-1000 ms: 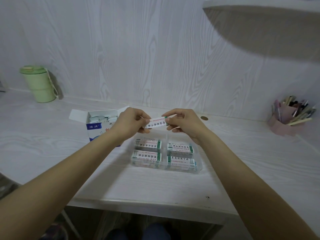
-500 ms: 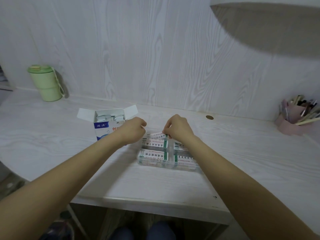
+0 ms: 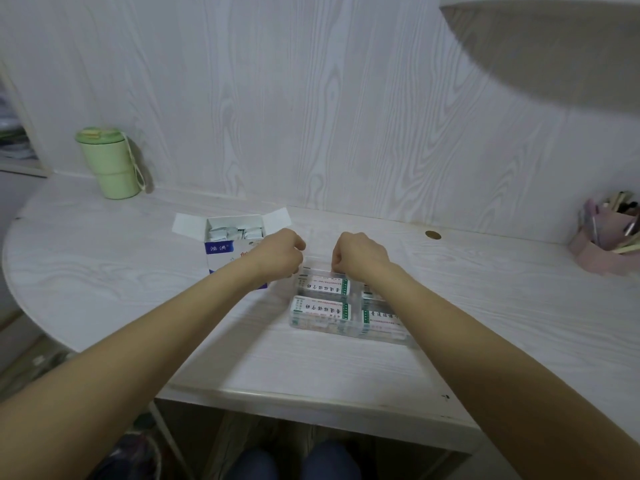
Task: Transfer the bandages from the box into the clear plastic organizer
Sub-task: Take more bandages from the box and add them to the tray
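Both hands, the left hand [image 3: 281, 255] and right hand [image 3: 358, 252], are hovering curled over the far edge of the clear organizer [image 3: 349, 332] on the worktop [image 3: 485, 306], seemingly seating a bandage, though whether they are pinching anything cannot be told, while the open box [image 3: 225, 245] beside it is holding more bandages [image 3: 323, 308].

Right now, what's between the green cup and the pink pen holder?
In the head view: the open bandage box, both hands and the clear organizer.
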A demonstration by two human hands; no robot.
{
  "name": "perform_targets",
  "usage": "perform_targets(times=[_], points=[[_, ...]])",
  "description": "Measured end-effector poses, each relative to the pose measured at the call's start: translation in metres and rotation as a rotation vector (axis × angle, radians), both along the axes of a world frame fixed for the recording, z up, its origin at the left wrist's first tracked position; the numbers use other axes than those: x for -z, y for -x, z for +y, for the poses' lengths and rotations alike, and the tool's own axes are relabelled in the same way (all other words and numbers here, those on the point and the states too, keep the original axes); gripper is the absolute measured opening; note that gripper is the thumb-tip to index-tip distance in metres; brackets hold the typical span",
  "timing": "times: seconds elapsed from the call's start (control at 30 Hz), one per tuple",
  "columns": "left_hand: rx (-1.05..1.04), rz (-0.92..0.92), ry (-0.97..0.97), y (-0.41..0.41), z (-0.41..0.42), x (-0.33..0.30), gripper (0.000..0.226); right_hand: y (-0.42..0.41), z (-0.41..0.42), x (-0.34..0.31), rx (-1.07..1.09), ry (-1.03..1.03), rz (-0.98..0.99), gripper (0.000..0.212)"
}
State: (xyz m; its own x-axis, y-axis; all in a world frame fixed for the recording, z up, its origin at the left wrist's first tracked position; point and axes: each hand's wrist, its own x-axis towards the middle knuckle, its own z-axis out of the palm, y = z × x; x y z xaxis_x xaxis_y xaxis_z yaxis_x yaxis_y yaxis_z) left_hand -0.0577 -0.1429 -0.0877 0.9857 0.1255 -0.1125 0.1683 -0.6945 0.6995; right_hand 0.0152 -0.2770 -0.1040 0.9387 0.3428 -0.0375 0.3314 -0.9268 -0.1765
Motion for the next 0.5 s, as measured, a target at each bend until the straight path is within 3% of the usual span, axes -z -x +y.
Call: perform_targets(times=[0.07,0.2,0.43,0.5], points=[[0.011,0.007,0.018,0.001,0.001,-0.001,0.029,-0.001,-0.001,-0.001,-0.017,-0.014,0.020,0.018],[0.037,-0.023,0.016,0.008,0.003,-0.004,0.039,0.001,-0.006,-0.006,-0.047,-0.121,0.044,0.015],[-0.011,-0.278,0.248,0.032,0.022,-0.028,0.018,0.022,0.001,-0.033,-0.110,-0.577,-0.071,0.017],[-0.079,-0.389,0.205,0.036,0.037,-0.033,0.014,0.029,0.014,-0.042,-0.177,-0.626,-0.144,0.019]])
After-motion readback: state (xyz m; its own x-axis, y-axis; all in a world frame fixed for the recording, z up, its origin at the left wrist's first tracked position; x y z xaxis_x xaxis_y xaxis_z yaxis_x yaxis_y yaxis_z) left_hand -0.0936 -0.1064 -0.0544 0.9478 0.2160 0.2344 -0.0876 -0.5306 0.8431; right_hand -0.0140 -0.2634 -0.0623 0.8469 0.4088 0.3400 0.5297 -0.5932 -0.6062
